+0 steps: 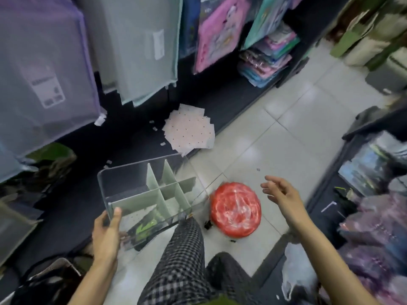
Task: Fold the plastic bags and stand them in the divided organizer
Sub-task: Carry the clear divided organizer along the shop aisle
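Organizer (141,194) clamped at its near corner by left hand (106,233), thumb over the clear rim, box tilted and held off the floor. Dividers (164,190) just beyond that grip; compartments apparently bare. Bags (190,129) lying flat in a stack well beyond the grip, past the far wall. Right hand (280,194) apart and holding nothing, fingers spread, hovering beside stool (235,209). Setup step, judging by this: nothing folded yet. Next: organizer set down level, then a reach forward for the top bag.

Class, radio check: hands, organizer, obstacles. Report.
Left hand grips the clear organizer, compartments empty. Right hand open, holding nothing. Red stool beside it. Pile of bags unfolded.
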Demonstrator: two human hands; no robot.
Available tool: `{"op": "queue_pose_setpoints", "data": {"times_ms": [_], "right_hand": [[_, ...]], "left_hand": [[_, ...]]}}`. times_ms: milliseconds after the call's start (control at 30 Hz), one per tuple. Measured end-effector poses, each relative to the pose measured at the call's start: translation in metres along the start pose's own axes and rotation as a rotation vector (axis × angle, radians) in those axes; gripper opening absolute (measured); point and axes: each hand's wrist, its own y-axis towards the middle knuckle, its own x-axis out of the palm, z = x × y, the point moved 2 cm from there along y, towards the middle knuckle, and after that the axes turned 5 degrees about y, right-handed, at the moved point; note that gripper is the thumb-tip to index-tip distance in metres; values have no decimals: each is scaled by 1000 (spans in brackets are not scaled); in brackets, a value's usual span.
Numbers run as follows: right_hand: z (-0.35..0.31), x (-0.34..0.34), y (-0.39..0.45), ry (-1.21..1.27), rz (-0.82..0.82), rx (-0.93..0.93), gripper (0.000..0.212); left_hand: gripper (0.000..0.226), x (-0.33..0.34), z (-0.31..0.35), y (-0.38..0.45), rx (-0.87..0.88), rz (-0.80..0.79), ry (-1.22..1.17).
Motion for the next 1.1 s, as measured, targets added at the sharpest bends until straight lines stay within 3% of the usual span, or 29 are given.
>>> {"op": "queue_pose_setpoints", "data": {"times_ms": [267,567,700,833,1000,1100], "right_hand": [[-93,31,135,-72,-132,-54,22],[-114,102,284,-284,-444,-98,20],[-75,152,363,-503,-746,-69,16],[-19,205,439,-795,-1000,-54,35],[63,268,497,-825,-1114,230,43],[119,313,522,-742,-1152,263,37]], "left_hand": [[62,45,81,52,-39,89,1],[55,105,75,81,-217,252,-194],[50,161,49,103,-291,365,-300],[47,230,13,137,-389,446,-435],[40,287,-30,208,-453,413,-565],[38,297,-65,262,-471,378,-594]]}}
